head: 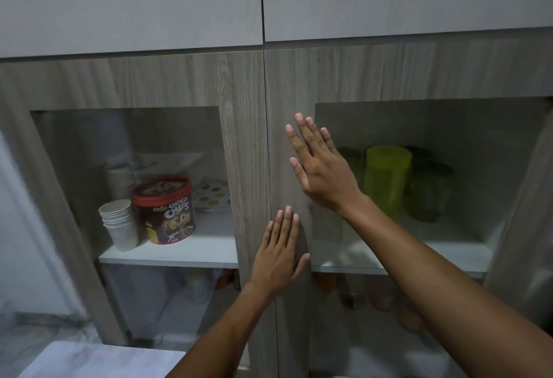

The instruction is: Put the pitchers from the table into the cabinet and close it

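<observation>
The green pitchers [389, 180] stand on the cabinet's [287, 84] right-hand shelf, behind the glass of the right door [288, 168]. We press our right hand [321, 168] and left hand [279, 253] flat, fingers spread, holding nothing, on that door's inner edge. Uneven pressure could leave it ajar or pinch fingertips at the seam.

Both hands, the left [279, 253] below the right [321, 168], are lying flat with fingers spread on the wood frame of the right cabinet door [287, 84], while green pitchers [387, 180] are showing behind its glass.
</observation>
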